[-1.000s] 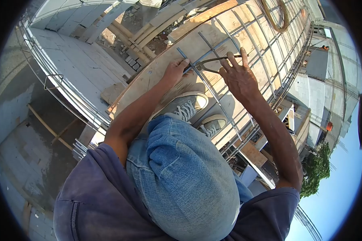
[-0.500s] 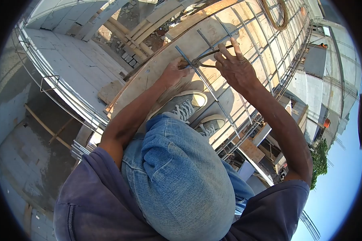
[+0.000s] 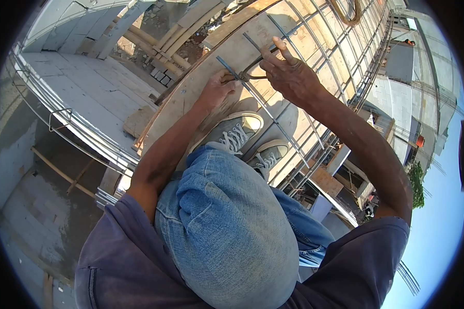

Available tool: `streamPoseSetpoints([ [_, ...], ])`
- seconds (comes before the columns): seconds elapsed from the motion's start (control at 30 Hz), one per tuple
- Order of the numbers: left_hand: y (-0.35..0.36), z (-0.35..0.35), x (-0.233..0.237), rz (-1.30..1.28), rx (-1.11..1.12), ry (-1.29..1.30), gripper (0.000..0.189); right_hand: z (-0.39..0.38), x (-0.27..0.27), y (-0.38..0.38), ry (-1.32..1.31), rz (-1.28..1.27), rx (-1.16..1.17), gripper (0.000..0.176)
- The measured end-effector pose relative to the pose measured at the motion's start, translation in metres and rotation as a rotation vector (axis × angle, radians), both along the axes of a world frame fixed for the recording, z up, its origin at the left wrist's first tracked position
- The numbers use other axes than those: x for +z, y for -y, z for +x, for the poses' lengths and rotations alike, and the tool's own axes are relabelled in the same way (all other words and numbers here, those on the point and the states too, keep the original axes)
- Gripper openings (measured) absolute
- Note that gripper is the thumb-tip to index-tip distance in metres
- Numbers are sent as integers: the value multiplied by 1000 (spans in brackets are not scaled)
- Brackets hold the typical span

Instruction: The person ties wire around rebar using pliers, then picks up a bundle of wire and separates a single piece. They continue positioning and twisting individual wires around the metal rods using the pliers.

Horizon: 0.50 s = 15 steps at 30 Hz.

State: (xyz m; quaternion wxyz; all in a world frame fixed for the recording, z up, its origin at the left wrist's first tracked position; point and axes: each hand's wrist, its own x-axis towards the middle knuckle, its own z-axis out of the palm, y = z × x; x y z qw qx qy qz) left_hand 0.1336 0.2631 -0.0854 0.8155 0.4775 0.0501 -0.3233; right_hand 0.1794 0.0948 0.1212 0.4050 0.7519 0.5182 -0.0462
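Note:
My left hand (image 3: 216, 91) is closed at the near end of a steel reinforcing bar (image 3: 265, 109), with thumb and fingertips pinched around it. In my right hand (image 3: 294, 80) is a pair of dark pincers (image 3: 244, 76), gripped by its two spread handles, with the index finger stretched out. The pincers' jaws are at the bar, just right of my left fingertips, where bars cross. Any wire in the jaws is too small to make out. My grey shoes (image 3: 237, 129) stand on the boards right below the hands.
The bar grid runs away to the upper right over wooden boards (image 3: 191, 105). On it lies a coil of wire (image 3: 357, 19). Pale block walls and a drop with a bamboo pole (image 3: 56, 167) are at left. Bundled bars (image 3: 87, 131) edge that side.
The view has shifted slightly. My right hand has moved a little closer to the pincers' jaws, still holding the handles. My left hand stays at the bar's end.

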Motion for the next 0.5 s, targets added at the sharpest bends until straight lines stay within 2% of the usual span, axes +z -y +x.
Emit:
streamPoseSetpoints([
  [0.1, 1, 0, -3, -12, 0, -8, 33, -2, 0, -5, 21, -76, -11, 12],
  [0.5, 1, -1, -2, -68, 37, -22, 26, -21, -1, -21, 88, -77, -74, 15],
])
